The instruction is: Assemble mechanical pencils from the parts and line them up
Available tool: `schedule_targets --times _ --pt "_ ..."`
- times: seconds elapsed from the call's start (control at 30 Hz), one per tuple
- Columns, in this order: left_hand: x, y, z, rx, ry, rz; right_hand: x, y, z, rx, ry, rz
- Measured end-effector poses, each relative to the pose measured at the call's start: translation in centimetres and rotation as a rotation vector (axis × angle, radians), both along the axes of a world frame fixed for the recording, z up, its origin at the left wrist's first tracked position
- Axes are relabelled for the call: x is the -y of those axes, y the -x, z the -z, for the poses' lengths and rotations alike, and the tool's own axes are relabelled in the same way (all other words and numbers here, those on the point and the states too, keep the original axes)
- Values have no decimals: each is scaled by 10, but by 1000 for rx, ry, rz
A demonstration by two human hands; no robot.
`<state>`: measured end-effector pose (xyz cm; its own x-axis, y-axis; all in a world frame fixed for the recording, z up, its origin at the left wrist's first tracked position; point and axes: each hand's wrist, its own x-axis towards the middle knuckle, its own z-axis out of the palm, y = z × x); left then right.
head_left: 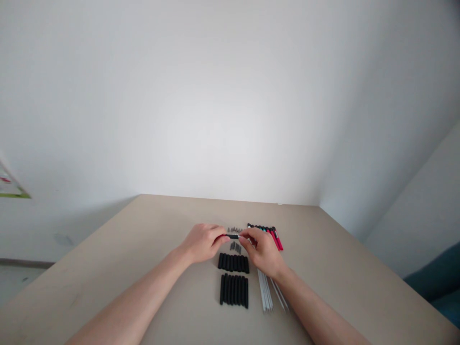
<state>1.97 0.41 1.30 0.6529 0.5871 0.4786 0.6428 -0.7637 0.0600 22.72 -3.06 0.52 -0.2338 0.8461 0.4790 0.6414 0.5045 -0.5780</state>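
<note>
Holds 1 slim black barrel [233, 236] level over a beige table [111, 268], directly between 2 bare hands. Pinches its left end between the thumb and forefinger of the left hand [203, 243], with the remaining fingers bent and close together. Pinches the opposite end, near a small pale section, between the thumb and forefinger of the right hand [264, 250]; impossible to tell the exact set of the other right fingers, largely tucked from sight. Just beyond the barrel, on the tabletop: a row of small grey pointed tips [235, 230]. Just nearer: a cluster of thin dark grey pieces [235, 247], too small to identify. Closer still, in 2 neat rows: short black tubes [233, 263], then longer black tubes [234, 290]. Beside and partly behind the right forearm: slender white rods [265, 292], most bundled, a few fanned apart. Beyond the right hand, partly hidden by it: a row of black-ended pens [278, 239], with pinkish-red bodies at its right end. At the back: a plain pale wall [215, 105]. At far right: a dark teal shape [436, 273], unidentifiable.
</note>
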Motion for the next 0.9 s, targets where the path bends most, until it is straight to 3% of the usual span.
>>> schedule_targets --times 0.47,0.7,0.9 --pt "0 0 2 23 37 55 1 1 -3 128 42 -72" --pt "-1 -4 -3 19 68 184 0 0 -3 173 3 -41" --pt "0 -4 -7 124 46 174 -1 1 -3 180 -5 -17"
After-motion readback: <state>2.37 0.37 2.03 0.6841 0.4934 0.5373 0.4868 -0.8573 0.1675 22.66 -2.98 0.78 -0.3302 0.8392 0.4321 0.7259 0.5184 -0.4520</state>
